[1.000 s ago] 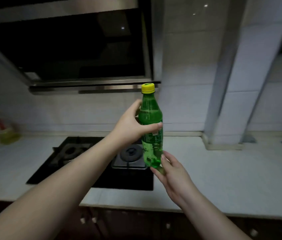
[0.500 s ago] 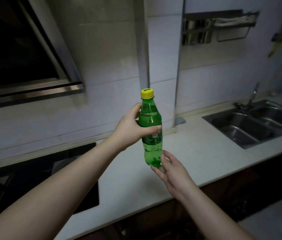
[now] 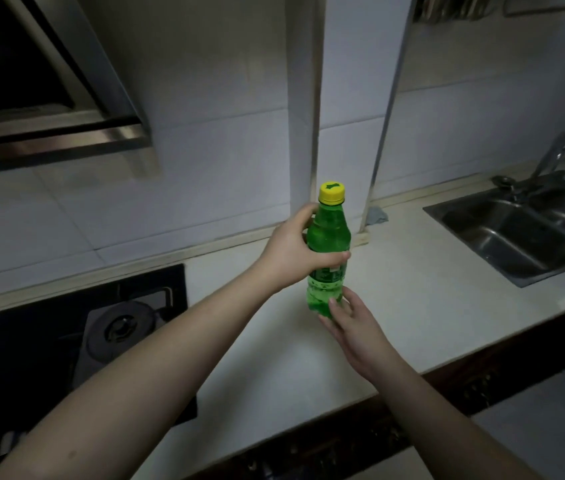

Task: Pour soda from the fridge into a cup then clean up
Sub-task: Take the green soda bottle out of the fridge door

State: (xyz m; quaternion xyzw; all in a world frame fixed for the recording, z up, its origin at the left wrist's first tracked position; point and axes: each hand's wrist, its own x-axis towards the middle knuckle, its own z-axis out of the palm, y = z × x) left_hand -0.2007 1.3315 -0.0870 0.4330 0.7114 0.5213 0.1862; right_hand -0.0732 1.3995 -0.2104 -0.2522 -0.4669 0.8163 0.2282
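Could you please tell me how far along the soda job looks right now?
Done: the bottle is out of the fridge. In hand: the left hand grips it upright over the counter, with the right hand at its base. Left: the cap is on, no cup is visible, so pouring and cleanup remain.

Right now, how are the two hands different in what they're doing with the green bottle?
The left hand wraps around the upper half of the green soda bottle in a full grip; the right hand is open, its fingertips only touching the bottom. The left hand reaches in from the side; the right hand comes from below. Both touch the same upright bottle, held above the white counter, its yellow cap on.
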